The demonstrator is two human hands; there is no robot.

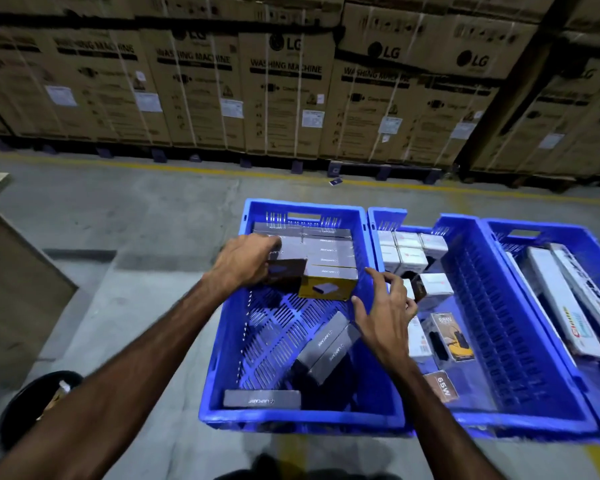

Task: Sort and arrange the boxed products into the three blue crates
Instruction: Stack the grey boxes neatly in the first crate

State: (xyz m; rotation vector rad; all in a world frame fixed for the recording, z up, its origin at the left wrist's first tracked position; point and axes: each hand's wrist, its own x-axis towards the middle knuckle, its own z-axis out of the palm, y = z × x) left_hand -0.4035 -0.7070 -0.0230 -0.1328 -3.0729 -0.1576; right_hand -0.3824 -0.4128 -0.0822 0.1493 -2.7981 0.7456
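Sorting stage: well along, I judge; all three crates hold boxes, and some in the left and middle ones lie loose.
Bin: a dark round bin [35, 403] stands on the floor at far left.
Left hand: the left hand [248, 261] grips a dark flat box [286, 271], fingers curled over its top, at the back of the left crate [222, 341].
Key relation: the dark box sits just left of a yellow box [328, 284] that closes a neat stack of grey boxes [329, 251] along the far wall; the gap to fill lies beside that stack, so the left hand is nearer.
Loose boxes: two grey boxes [326, 348] lie slanted on the crate floor, long axis running from near-left to far-right; another grey box [262, 399] lies flat against the near wall.
Right hand: the right hand [385, 306] hovers over the wall shared with the middle crate [499, 341], fingers spread and loosely bent, holding nothing.
Middle crate: white cube boxes [407, 252] packed at the back, brown boxes marked 65W nearer.
Right crate: the right crate [568, 230] holds long narrow white boxes [561, 299] lying front to back.
Materials: smooth printed card; rigid blue plastic with slotted walls and floors.
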